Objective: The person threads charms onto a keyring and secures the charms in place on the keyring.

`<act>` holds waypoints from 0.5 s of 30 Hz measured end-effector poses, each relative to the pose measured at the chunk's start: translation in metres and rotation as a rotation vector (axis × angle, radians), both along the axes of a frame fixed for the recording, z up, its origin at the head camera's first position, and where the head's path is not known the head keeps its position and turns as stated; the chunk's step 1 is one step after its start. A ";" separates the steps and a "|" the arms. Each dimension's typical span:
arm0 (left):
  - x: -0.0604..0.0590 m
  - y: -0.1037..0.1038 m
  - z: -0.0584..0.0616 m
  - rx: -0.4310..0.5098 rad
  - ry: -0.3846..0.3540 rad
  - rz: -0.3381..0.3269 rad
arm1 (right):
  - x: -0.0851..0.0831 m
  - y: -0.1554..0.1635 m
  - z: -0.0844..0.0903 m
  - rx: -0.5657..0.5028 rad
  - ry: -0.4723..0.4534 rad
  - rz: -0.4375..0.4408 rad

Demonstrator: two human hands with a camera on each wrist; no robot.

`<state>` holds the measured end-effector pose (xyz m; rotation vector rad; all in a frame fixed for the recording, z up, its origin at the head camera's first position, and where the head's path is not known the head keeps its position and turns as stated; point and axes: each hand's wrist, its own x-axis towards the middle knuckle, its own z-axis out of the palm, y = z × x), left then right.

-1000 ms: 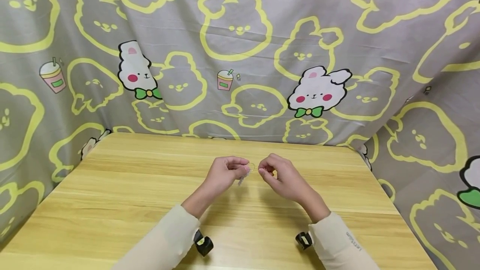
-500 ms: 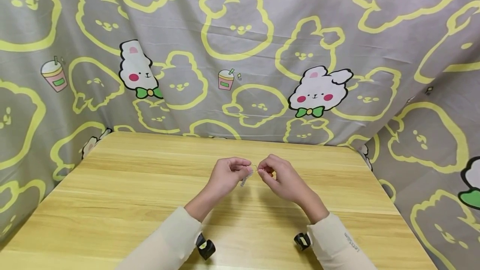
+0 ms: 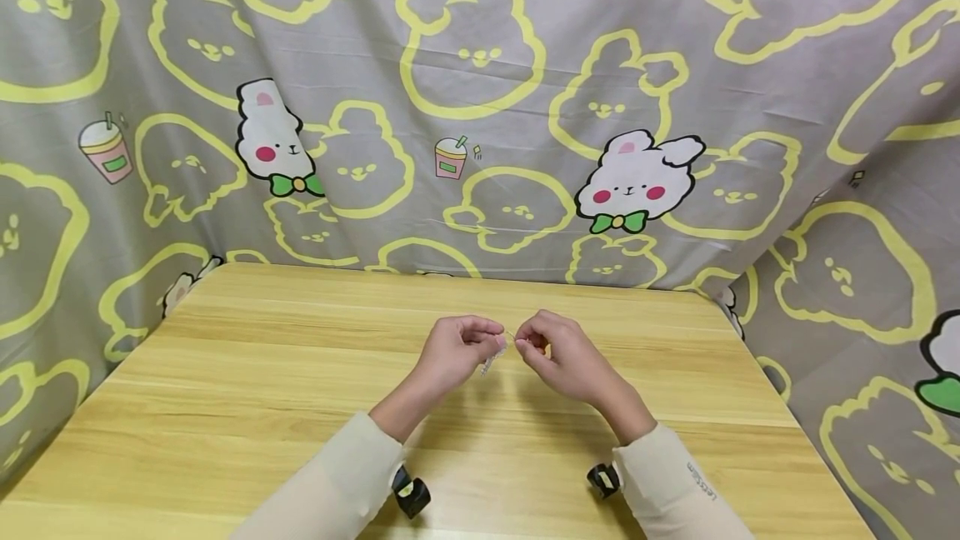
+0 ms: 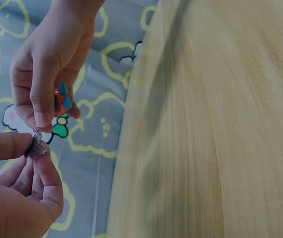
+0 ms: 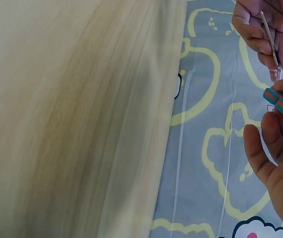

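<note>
Above the middle of the wooden table point(image 3: 247, 373), the two hands are held close together, fingertips almost meeting. A thin metal ring point(image 5: 269, 37), possibly a key ring, is pinched between the thumb and curled fingers of the left hand point(image 3: 456, 346), with a small silvery piece hanging just below the fingertips. A small orange and teal striped bead-like piece point(image 5: 277, 103) is pinched in the fingertips of the right hand point(image 3: 558, 348), just right of the ring and near its end; whether the two touch cannot be told. Cream sleeves point(image 3: 341, 482) are seen at the near edge. A grey curtain with yellow rabbit outlines point(image 3: 480, 107) is hung behind and right of the table.
</note>
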<state>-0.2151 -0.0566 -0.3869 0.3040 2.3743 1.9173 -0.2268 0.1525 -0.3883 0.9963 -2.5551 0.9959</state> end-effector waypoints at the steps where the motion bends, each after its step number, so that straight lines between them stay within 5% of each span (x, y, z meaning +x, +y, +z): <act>1: 0.000 0.000 0.000 -0.002 -0.001 -0.009 | 0.000 0.000 0.000 -0.002 0.003 0.002; 9: -0.002 -0.003 -0.003 -0.068 0.054 -0.098 | 0.000 0.003 0.000 -0.014 0.007 0.010; 15: -0.001 -0.001 -0.005 -0.121 0.154 -0.099 | 0.002 0.000 -0.001 -0.060 -0.005 -0.024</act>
